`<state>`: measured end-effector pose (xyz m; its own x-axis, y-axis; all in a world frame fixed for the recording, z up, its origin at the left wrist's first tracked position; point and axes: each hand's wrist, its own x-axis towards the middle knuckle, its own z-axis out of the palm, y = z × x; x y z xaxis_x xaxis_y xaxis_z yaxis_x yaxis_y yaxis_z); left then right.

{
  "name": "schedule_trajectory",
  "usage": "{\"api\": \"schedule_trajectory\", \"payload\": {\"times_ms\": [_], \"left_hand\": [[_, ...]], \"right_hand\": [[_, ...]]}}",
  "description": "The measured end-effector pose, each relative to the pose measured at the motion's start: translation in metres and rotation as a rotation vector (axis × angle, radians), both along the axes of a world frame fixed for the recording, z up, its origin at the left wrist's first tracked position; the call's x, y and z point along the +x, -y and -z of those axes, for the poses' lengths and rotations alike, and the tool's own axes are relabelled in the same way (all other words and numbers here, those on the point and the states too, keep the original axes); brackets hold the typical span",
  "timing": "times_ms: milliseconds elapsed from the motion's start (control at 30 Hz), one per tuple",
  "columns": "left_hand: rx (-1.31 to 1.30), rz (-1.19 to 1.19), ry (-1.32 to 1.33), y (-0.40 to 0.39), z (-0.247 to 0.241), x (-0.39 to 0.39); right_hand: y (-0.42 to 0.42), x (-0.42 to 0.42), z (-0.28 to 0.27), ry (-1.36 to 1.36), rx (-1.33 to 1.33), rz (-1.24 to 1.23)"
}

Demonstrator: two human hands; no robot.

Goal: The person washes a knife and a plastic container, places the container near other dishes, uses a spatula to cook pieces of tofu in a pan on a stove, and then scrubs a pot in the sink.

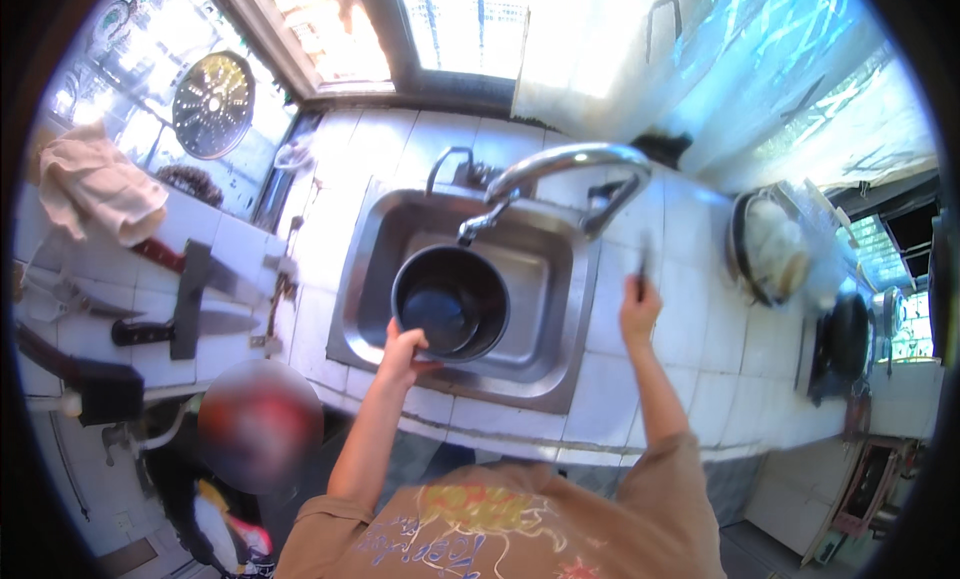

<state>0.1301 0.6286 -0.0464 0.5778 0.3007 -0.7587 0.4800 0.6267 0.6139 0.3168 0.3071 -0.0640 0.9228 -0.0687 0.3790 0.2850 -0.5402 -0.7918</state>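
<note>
My left hand (407, 352) grips the near left rim of a dark round pot (450, 301), which is inside the stainless steel sink (547, 324). What lies at the pot's bottom is hard to make out. Above the pot's far rim is the spout of a small tap (478, 225); a tall curved chrome faucet (570, 157) arches over the sink's far edge. My right hand (640, 309) is closed around the dark handle of a thin, blurred utensil, perhaps a knife, pointing away over the white tiles right of the sink.
Knives (217, 322) hang on a dark wall holder at the left, near a beige cloth (105, 181) and a perforated metal disc (214, 105). A covered bowl (772, 256) stands on the right counter, before a dark pan (844, 335). Another person (187, 496) is at the lower left.
</note>
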Motion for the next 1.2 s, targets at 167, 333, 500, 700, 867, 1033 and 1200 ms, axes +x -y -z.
{"api": "schedule_trajectory", "payload": {"times_ms": [167, 333, 500, 700, 867, 1033, 1200], "left_hand": [[-0.03, 0.046, 0.06, -0.008, 0.019, 0.036], [-0.028, 0.065, 0.144, -0.012, 0.033, 0.053], [-0.1, 0.126, 0.263, -0.018, 0.039, 0.059], [-0.143, 0.122, 0.273, -0.012, 0.04, 0.066], [-0.102, 0.084, 0.206, -0.008, 0.039, 0.06], [0.086, 0.095, 0.11, 0.0, 0.04, 0.061], [0.283, 0.172, -0.01, 0.017, 0.018, 0.07]], "right_hand": [[-0.005, 0.118, 0.01, -0.182, 0.694, -0.005], [-0.026, 0.178, 0.004, -0.355, 0.602, -0.013], [-0.02, 0.188, 0.008, -0.406, 0.464, -0.109], [-0.016, 0.176, -0.006, -0.502, 0.452, -0.036], [-0.015, 0.063, -0.031, -0.454, 0.381, 0.146], [-0.058, -0.053, -0.044, -0.802, -0.266, -0.372], [-0.156, -0.037, -0.003, -0.405, -0.666, -0.551]]}}
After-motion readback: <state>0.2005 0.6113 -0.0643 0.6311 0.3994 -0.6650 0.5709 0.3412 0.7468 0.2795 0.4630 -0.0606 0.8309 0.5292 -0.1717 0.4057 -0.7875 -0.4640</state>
